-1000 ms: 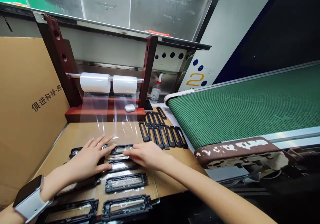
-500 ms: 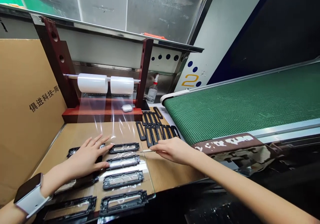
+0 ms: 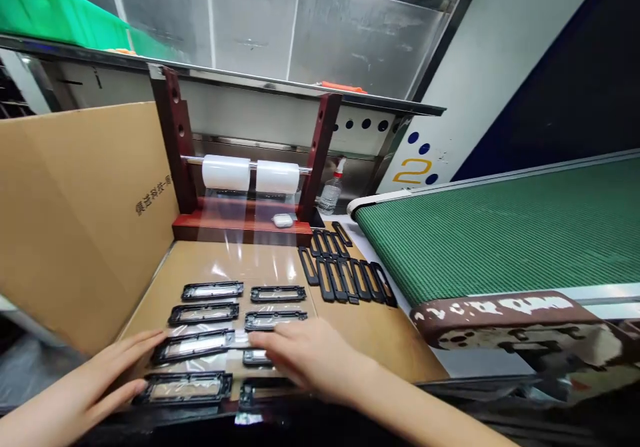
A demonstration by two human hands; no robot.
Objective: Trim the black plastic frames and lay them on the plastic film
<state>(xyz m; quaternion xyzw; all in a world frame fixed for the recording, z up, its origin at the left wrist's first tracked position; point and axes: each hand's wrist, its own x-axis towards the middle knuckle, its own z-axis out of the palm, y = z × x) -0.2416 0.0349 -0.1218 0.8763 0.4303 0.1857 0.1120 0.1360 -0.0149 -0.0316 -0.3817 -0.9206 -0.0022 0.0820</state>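
Observation:
Two columns of black plastic frames, such as the left one (image 3: 193, 387) and the back right one (image 3: 277, 293), lie under strips of clear film (image 3: 227, 242). My left hand (image 3: 107, 377) is open, fingers stretched and thumb apart, its fingertips at the left ends of the two nearest left-column frames. My right hand (image 3: 313, 357) is pinched closed over the right column, covering parts of its nearer frames. A thin pale strip-like tool (image 3: 242, 339) shows at its fingertips between the columns; its exact kind is unclear.
Two film rolls (image 3: 226, 172) hang on a rod in a dark red stand (image 3: 240, 224). Loose black frames (image 3: 345, 277) lie at the right, near a spray bottle (image 3: 331, 190). A green conveyor belt (image 3: 500, 227) borders the right; a cardboard panel (image 3: 85, 214) stands left.
My right hand has moved left and nearer, from beside the right column to over it. My left hand has drawn back from between the columns to the left ends. The view has shifted.

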